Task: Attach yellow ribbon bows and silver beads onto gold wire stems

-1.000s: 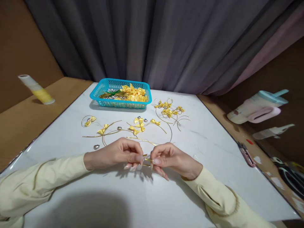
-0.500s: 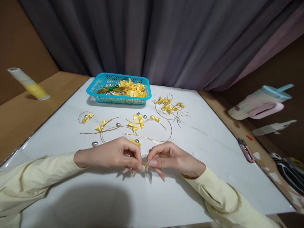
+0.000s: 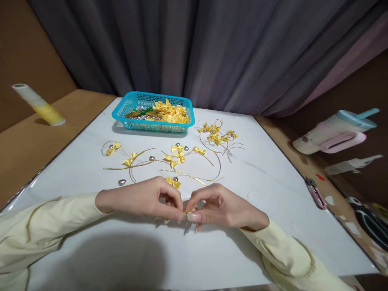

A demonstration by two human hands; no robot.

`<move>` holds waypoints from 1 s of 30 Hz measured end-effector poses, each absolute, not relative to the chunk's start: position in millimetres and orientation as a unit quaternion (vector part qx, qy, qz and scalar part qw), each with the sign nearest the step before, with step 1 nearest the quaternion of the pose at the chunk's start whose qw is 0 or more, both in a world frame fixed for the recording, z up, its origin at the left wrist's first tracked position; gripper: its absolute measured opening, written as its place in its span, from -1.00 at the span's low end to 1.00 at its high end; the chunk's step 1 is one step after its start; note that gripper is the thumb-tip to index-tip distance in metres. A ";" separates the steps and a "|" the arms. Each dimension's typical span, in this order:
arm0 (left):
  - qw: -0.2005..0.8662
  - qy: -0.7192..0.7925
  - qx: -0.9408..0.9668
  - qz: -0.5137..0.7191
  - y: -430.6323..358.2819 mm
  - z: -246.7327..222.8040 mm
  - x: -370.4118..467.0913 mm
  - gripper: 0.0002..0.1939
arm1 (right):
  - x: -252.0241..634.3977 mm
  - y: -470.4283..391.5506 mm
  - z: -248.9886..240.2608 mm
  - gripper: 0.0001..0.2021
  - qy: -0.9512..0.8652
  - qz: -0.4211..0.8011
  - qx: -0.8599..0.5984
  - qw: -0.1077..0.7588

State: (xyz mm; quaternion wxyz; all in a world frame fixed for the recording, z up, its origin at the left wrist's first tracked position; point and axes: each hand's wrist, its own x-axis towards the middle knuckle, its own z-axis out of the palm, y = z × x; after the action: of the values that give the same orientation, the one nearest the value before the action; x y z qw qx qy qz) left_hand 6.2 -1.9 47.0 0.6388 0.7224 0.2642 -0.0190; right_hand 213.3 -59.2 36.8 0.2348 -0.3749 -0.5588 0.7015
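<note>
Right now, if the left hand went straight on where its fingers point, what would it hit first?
Probably the right hand, just beyond the gold wire pinched between them; depth is unclear.

Gold wire: we pinch it between our left hand and right hand.
Blue basket: we see yellow bows inside.
Bench: bears silver hearts.

The white table is being lit softly from above, while the grey curtain is being left rather dim. A broad, soft-edged shadow is being cast on the near tabletop. Fine detail at the fingertips is being softened by blur. Near the right border, the tumbler is being stretched by wide-angle distortion.
</note>
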 end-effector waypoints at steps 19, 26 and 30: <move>0.609 0.318 0.726 0.034 3.3 45.5 9.6 -0.69 | 203.2 -59.1 34.0 -0.72 -0.557 0.617 -0.464 0.306; 0.566 0.343 0.747 0.069 -0.4 49.8 10.0 -0.72 | 206.5 -57.4 38.8 -0.70 -0.551 0.625 -0.456 0.313; 0.539 0.354 0.762 0.067 -1.0 52.0 10.8 -0.71 | 206.5 -58.1 35.2 -0.75 -0.562 0.605 -0.462 0.322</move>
State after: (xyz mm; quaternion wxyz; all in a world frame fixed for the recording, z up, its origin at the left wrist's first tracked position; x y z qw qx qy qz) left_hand 10.8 -1.0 52.0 0.5388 0.7617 0.3536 0.0668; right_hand 206.5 -58.1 35.2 0.3223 -0.4617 -0.5625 0.6054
